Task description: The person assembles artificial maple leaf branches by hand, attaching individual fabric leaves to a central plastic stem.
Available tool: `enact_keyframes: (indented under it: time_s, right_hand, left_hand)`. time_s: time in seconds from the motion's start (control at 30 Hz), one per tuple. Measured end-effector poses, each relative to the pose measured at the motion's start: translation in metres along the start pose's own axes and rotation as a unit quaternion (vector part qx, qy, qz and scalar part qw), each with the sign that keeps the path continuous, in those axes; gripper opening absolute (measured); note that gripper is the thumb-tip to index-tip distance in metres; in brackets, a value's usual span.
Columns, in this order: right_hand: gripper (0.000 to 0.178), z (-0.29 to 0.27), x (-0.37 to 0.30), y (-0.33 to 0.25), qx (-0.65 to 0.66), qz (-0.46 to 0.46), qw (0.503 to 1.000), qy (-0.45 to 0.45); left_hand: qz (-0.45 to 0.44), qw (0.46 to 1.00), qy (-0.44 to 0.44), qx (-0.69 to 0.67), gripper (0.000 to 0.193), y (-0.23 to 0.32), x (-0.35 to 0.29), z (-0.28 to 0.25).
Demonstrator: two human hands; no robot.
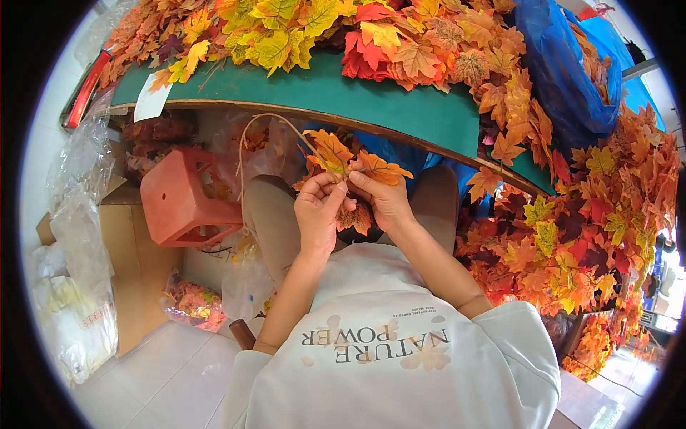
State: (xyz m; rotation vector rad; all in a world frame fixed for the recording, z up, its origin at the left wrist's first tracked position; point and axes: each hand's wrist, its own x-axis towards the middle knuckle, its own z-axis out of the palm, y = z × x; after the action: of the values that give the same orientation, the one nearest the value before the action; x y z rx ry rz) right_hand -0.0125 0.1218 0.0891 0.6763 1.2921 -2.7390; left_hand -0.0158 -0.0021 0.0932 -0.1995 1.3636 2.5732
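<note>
Above my lap, both hands meet fingertip to fingertip at a small cluster of artificial maple leaves. My left hand is closed, its thumb and fingers pinching the spot where the stems join a thin tan vine. This vine arches up and left from my fingers, then hangs beside my left knee. My right hand is closed too, thumb and forefinger pressed at the base of an orange leaf. Another orange leaf points up, and a darker leaf hangs below my hands. My fingertips hide the exact joint.
Ahead is a green-topped table heaped with yellow, red and orange leaves. A red plastic stool and cardboard box stand left. At right are a blue plastic bag and a big leaf pile.
</note>
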Motion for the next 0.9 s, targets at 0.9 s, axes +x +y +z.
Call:
enact_keyframes:
  time_s: [0.9]
  right_hand:
    - [0.014, -0.007, -0.004, 0.004, 0.025, 0.012, 0.997, -0.073]
  left_hand:
    - [0.0, 0.999, -0.045, -0.029, 0.013, -0.011, 0.004, -0.01]
